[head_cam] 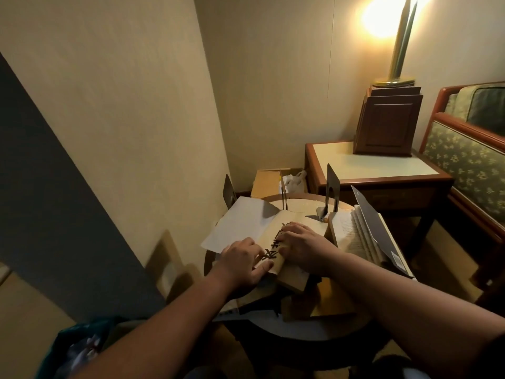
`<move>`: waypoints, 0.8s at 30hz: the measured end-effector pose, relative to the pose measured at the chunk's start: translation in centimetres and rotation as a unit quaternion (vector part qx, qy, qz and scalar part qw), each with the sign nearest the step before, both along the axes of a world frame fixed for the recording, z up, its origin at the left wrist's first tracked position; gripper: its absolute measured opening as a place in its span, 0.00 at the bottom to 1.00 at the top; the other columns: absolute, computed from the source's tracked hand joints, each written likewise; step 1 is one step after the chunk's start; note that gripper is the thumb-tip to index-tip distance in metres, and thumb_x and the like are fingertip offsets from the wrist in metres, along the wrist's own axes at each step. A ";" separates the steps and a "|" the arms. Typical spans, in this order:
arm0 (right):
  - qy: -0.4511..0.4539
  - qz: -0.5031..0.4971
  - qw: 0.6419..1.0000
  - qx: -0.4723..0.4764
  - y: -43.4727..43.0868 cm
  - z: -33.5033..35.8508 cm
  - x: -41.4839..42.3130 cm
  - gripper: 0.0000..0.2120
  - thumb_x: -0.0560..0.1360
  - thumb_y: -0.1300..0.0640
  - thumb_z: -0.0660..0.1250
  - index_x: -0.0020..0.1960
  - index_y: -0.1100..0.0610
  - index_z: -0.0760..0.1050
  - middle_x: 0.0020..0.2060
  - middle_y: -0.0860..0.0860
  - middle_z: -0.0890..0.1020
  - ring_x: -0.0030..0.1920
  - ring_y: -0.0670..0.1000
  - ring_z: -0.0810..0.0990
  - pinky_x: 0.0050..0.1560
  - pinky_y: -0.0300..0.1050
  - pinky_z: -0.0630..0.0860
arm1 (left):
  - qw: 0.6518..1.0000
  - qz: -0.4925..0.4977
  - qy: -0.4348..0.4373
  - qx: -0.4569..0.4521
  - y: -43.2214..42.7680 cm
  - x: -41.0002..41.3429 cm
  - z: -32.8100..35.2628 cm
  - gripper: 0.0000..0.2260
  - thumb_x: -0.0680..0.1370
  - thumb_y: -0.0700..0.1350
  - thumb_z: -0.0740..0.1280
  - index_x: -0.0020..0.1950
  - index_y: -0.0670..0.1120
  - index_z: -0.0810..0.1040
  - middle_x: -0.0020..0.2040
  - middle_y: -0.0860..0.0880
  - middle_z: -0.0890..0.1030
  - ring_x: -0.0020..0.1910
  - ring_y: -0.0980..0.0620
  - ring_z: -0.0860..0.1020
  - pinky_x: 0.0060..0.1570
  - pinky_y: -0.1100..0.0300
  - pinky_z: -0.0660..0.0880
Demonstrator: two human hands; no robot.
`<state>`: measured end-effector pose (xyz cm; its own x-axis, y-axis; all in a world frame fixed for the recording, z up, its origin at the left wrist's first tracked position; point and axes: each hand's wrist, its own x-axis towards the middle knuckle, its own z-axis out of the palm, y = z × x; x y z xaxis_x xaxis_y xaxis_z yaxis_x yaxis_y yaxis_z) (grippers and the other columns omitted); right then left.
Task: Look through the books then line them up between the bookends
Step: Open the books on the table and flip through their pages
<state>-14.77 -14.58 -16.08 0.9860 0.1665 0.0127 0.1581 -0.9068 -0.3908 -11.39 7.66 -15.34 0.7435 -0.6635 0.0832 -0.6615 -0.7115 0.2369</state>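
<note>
Head view: open book (pixel 306 222) on round table (pixel 300 205), side table (pixel 363 162) beyond.

A tan book (pixel 274 242) with big dark characters on its cover lies flat in the middle of the round surface (pixel 300 204). Its pale paper wrapper (pixel 237 222) is spread open to the left. The left hand (pixel 241 259) grips its near edge and the right hand (pixel 302 243) rests on top. At the right lies an open book (pixel 355 236), its dark cover raised. More tan books (pixel 293 280) lie lower, nearer the person. Behind, dark metal bookends stand upright: the left bookend (pixel 229 191), the thin middle bookend (pixel 283 192) and the right bookend (pixel 332 191).
</note>
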 end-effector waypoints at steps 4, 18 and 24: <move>-0.006 0.018 1.000 -0.012 0.4 -1.2 -0.1 0.24 0.80 0.38 0.55 0.74 0.43 0.67 0.79 0.47 0.60 0.81 0.52 0.46 0.78 0.59 0.57 | 0.997 0.053 -0.024 0.054 -0.5 -2.8 -0.8 0.40 0.69 0.79 0.44 0.61 0.51 0.73 0.56 0.51 0.74 0.54 0.53 0.73 0.59 0.50 0.74; 0.019 -0.109 0.984 0.140 0.8 -1.4 -2.1 0.35 0.82 0.39 0.57 0.82 0.48 0.44 0.81 0.53 0.50 0.80 0.55 0.47 0.78 0.54 0.49 | 0.989 0.120 0.023 -0.083 -2.8 -3.1 3.4 0.22 0.76 0.57 0.68 0.64 0.46 0.72 0.57 0.47 0.78 0.52 0.50 0.80 0.34 0.71 0.69; 0.037 -0.084 0.996 -0.002 1.2 -1.1 -1.8 0.30 0.81 0.36 0.52 0.80 0.42 0.51 0.81 0.52 0.47 0.80 0.57 0.43 0.78 0.56 0.43 | 0.984 0.084 -0.063 -0.143 -1.7 -1.7 4.4 0.14 0.76 0.44 0.69 0.60 0.47 0.74 0.57 0.44 0.81 0.55 0.46 0.82 0.44 0.63 0.81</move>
<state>-16.53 -13.35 -17.16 0.9981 -0.0013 -0.0609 -0.0251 -0.9199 -0.3912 -13.10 5.98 -10.91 0.8133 -0.4676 0.3461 -0.5761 -0.7301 0.3674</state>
